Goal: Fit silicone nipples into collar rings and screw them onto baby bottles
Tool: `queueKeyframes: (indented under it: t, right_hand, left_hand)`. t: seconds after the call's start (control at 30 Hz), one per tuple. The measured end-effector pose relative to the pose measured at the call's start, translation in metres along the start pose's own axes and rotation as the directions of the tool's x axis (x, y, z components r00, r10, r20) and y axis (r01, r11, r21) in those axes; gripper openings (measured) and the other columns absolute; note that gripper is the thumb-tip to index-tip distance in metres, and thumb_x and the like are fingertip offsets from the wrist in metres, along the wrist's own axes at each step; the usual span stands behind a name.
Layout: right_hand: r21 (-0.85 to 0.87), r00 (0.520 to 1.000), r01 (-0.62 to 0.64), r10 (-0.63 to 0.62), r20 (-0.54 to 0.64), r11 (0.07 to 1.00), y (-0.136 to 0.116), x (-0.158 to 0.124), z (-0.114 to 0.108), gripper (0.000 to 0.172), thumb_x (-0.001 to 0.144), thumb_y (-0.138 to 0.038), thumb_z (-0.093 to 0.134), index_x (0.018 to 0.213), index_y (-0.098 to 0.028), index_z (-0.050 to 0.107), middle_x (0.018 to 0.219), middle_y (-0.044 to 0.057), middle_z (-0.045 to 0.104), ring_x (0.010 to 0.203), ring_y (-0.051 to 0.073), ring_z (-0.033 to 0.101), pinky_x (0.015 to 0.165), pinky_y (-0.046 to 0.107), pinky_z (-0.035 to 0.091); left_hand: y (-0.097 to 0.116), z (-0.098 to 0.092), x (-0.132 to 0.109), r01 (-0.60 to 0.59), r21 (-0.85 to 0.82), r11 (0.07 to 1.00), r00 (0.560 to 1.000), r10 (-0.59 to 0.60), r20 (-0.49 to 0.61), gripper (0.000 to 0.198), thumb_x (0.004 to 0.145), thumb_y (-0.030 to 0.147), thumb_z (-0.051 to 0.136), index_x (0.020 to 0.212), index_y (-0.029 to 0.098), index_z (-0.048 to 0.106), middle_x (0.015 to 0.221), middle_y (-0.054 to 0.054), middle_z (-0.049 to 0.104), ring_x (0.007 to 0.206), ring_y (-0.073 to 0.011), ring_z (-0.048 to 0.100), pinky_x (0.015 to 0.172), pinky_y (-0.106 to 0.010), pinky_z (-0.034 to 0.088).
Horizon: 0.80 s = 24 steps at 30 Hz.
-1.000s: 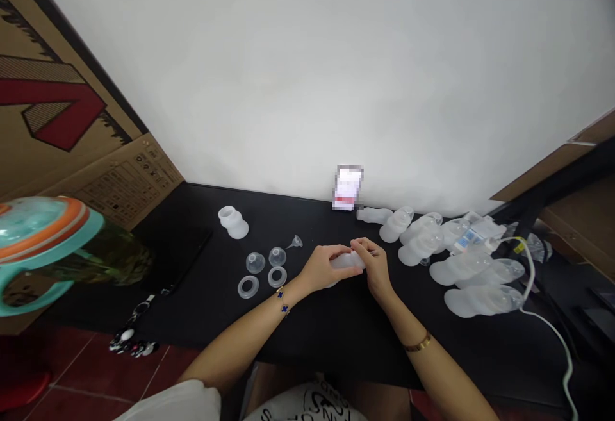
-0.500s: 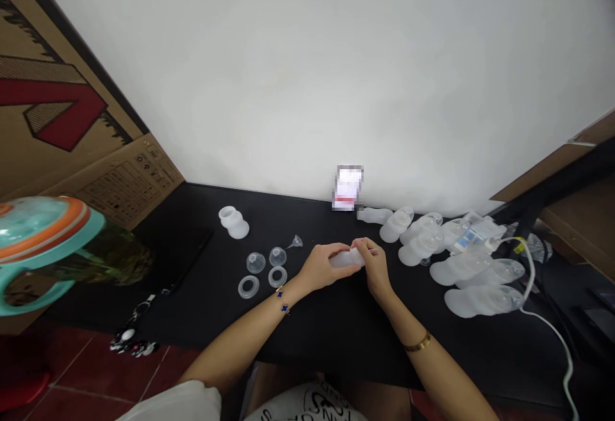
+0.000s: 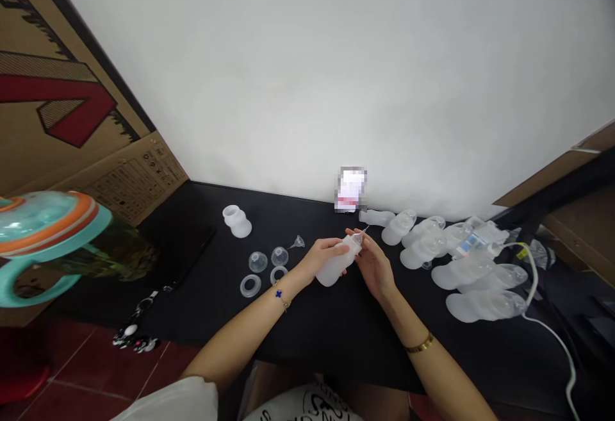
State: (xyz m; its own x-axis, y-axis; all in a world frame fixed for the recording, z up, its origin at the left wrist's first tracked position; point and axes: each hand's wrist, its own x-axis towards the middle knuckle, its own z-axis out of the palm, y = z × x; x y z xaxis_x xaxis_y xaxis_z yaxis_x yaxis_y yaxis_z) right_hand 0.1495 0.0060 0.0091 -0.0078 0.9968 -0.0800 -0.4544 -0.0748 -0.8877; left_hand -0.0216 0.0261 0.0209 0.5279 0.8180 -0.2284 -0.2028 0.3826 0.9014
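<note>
A frosted white baby bottle (image 3: 332, 268) lies tilted in my left hand (image 3: 321, 255), whose fingers wrap round its body and neck. From the bottle's mouth rises a small clear piece (image 3: 358, 236) with a thin tail, pointing up and right. Beside this mouth is my right hand (image 3: 377, 266), palm turned towards the bottle and fingers apart; whether a fingertip touches the clear piece is hard to see. Left of my hands lie two clear domed caps (image 3: 279, 255), two clear rings (image 3: 250, 286) and a small clear funnel-shaped piece (image 3: 298, 241).
An open-mouthed white bottle (image 3: 237, 222) stands at the back left. Several capped bottles (image 3: 485, 305) lie on the right near a white cable (image 3: 560, 338). A phone (image 3: 350, 189) leans on the wall. A large teal-lidded jug (image 3: 52, 232) and keychain (image 3: 134, 338) are at the left.
The bottle has tilted more upright, its mouth now showing with the clear tailed piece. My right hand has loosened from the bottle's top and turned its palm inward.
</note>
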Motion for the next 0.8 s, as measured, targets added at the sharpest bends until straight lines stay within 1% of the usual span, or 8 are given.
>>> queueKeyframes:
  t: [0.07, 0.17, 0.3, 0.37, 0.53, 0.7, 0.8]
  right_hand:
    - [0.002, 1.000, 0.000, 0.000, 0.010, 1.000, -0.0004, -0.0004, 0.0003, 0.029, 0.082, -0.045, 0.072, 0.106, -0.028, 0.077, 0.128, 0.006, 0.071, 0.108, 0.029, 0.063, 0.078, 0.039, 0.050]
    - [-0.012, 1.000, 0.004, -0.003, 0.014, 1.000, -0.0017, -0.0012, 0.0013, 0.025, 0.082, -0.044, 0.072, 0.099, -0.027, 0.079, 0.127, 0.006, 0.071, 0.100, 0.027, 0.064, 0.073, 0.037, 0.049]
    - [-0.026, 1.000, 0.009, -0.009, 0.010, 1.000, -0.0034, -0.0018, 0.0013, 0.027, 0.083, -0.046, 0.071, 0.101, -0.028, 0.078, 0.126, 0.005, 0.071, 0.098, 0.026, 0.063, 0.071, 0.036, 0.048]
    - [-0.024, 1.000, 0.004, -0.004, 0.011, 1.000, -0.0038, -0.0020, 0.0008, 0.027, 0.083, -0.045, 0.071, 0.102, -0.027, 0.077, 0.126, 0.006, 0.071, 0.096, 0.026, 0.063, 0.070, 0.036, 0.047]
    - [0.013, 0.999, 0.020, -0.019, -0.027, 1.000, -0.0033, -0.0010, -0.0002, 0.019, 0.080, -0.041, 0.074, 0.091, -0.026, 0.077, 0.123, 0.006, 0.071, 0.091, 0.024, 0.062, 0.066, 0.034, 0.046]
    - [0.007, 0.998, 0.037, -0.036, -0.057, 0.999, -0.0008, 0.0017, -0.0028, 0.017, 0.078, -0.039, 0.076, 0.088, -0.025, 0.076, 0.114, 0.006, 0.073, 0.092, 0.024, 0.063, 0.069, 0.035, 0.047]
    - [0.001, 0.997, 0.045, -0.045, -0.063, 0.999, -0.0010, 0.0021, -0.0031, 0.018, 0.077, -0.039, 0.076, 0.088, -0.025, 0.077, 0.109, 0.006, 0.073, 0.090, 0.024, 0.063, 0.070, 0.036, 0.047]
  left_hand:
    - [-0.0008, -0.0002, 0.0004, 0.015, -0.033, 0.999, 1.000, -0.014, 0.018, 0.056, 0.072, 0.056, 0.079, 0.102, 0.010, 0.071, 0.089, -0.012, 0.073, 0.053, -0.0158, 0.066, 0.049, -0.026, 0.049]
    - [-0.0017, -0.0004, 0.0006, 0.027, -0.052, 0.998, 0.999, -0.025, 0.034, 0.056, 0.072, 0.055, 0.080, 0.103, 0.009, 0.071, 0.093, -0.014, 0.074, 0.053, -0.0158, 0.066, 0.049, -0.026, 0.050]
    - [-0.0032, -0.0012, 0.0011, 0.040, -0.050, 0.998, 0.999, -0.038, 0.039, 0.057, 0.072, 0.055, 0.080, 0.103, 0.008, 0.072, 0.095, -0.015, 0.074, 0.053, -0.0152, 0.066, 0.050, -0.026, 0.051]
    - [-0.0046, -0.0018, 0.0019, 0.039, -0.037, 0.999, 0.998, -0.037, 0.041, 0.057, 0.072, 0.056, 0.080, 0.103, 0.008, 0.072, 0.093, -0.015, 0.074, 0.053, -0.0152, 0.066, 0.049, -0.025, 0.050]
    - [-0.0079, -0.0027, 0.0043, 0.042, -0.013, 0.999, 0.998, -0.041, 0.041, 0.057, 0.073, 0.057, 0.079, 0.101, 0.008, 0.072, 0.088, -0.013, 0.074, 0.054, -0.0153, 0.066, 0.049, -0.025, 0.050]
    - [-0.0068, -0.0018, 0.0037, 0.035, 0.019, 0.999, 0.999, -0.036, 0.038, 0.058, 0.070, 0.057, 0.081, 0.100, 0.009, 0.072, 0.085, -0.012, 0.073, 0.055, -0.0155, 0.066, 0.051, -0.025, 0.049]
    - [-0.0038, -0.0005, 0.0020, 0.029, 0.038, 0.999, 0.999, -0.030, 0.039, 0.057, 0.068, 0.057, 0.082, 0.098, 0.009, 0.072, 0.079, -0.009, 0.072, 0.056, -0.0154, 0.065, 0.053, -0.024, 0.049]
